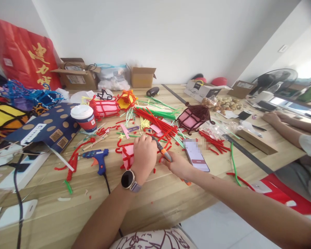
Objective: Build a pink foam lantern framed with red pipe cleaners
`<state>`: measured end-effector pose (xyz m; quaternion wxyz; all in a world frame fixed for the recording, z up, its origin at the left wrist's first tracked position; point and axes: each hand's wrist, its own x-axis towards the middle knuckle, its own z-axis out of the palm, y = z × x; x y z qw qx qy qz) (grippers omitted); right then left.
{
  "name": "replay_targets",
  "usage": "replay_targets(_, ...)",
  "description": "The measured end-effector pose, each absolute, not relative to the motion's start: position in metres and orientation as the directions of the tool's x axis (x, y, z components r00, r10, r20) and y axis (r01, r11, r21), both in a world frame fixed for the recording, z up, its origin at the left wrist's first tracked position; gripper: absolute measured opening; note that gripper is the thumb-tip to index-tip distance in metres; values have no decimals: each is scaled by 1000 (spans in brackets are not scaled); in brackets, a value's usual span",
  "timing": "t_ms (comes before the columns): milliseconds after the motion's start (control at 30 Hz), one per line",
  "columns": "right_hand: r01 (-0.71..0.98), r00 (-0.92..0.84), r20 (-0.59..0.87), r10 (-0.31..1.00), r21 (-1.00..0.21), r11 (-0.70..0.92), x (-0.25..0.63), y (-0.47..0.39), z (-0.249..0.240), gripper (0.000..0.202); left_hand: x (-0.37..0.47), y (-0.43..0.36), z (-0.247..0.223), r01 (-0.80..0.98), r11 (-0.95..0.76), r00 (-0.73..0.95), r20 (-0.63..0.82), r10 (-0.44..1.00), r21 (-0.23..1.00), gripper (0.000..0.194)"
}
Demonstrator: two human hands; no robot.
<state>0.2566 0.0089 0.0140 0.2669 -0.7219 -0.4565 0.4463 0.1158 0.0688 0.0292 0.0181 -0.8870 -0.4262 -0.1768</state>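
My right hand (178,165) grips a pair of pliers (166,154) with grey and orange handles. The jaws of the pliers point up and left and meet the fingers of my left hand (145,152). That left hand, with a watch at the wrist, is closed; what it pinches is hidden behind its fingers. Just left of it, and partly covered by it, is a small pink lantern frame (128,155) edged with red pipe cleaners. A pile of red pipe cleaners (157,121) lies beyond my hands.
A blue glue gun (100,160) with its cord lies left. A paper cup (84,119) stands behind it. A phone (196,155) lies right of my hands. Finished-looking lanterns (193,117) sit farther back. Another person's arms (287,124) rest at the right.
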Motion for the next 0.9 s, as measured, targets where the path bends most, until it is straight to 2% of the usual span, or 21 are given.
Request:
replay_targets(133,381,166,-382,909,-825,-417,256,5,16,22,114,70,31,760,-636,569,336,750,132,24)
replay_targets(333,169,12,-463,886,-873,-458,252,-3,16,26,109,76,32,758,-639,547,405,733,134,25)
replay_targets(533,82,19,-467,884,-880,-467,251,-2,23,27,108,73,32,767,-628,525,434,732,131,17)
replay_targets(733,156,59,-482,874,-861,-485,256,-4,35,19,108,71,34,768,-609,486,440,755,199,12)
replay_targets(900,247,74,-545,835,-801,-545,256,-6,45,11,109,72,34,745,-636,506,451,735,202,17)
